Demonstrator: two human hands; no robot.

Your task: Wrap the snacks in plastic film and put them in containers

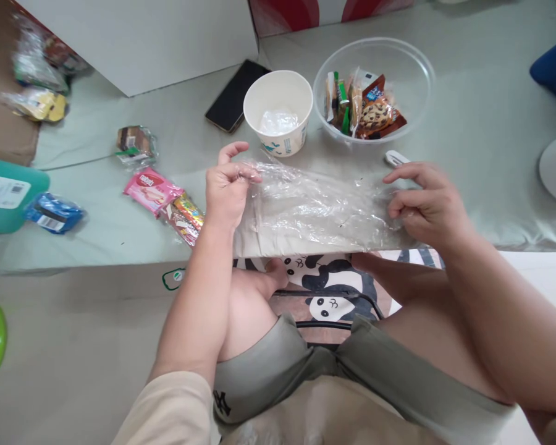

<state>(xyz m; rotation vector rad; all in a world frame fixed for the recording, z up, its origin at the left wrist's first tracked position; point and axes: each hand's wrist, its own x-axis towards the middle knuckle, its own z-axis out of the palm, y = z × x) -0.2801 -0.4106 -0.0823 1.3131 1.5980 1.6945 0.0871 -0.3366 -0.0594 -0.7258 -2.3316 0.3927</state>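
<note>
A crinkled clear plastic bag is spread between my hands at the table's front edge. My left hand pinches its upper left corner between thumb and fingers. At the other end, my right hand has curled fingers on the bag's right edge, with the index finger held apart. Just behind the bag stands a white paper tub with clear plastic inside. To its right, a clear plastic bowl contains several wrapped snacks. A small white cutter-like tool lies near my right fingertips.
A black phone lies behind the tub. Left of my hand are a pink wafer packet, other snack packets and a wrapped brown snack. A teal bottle and blue packet sit far left. A white box stands behind.
</note>
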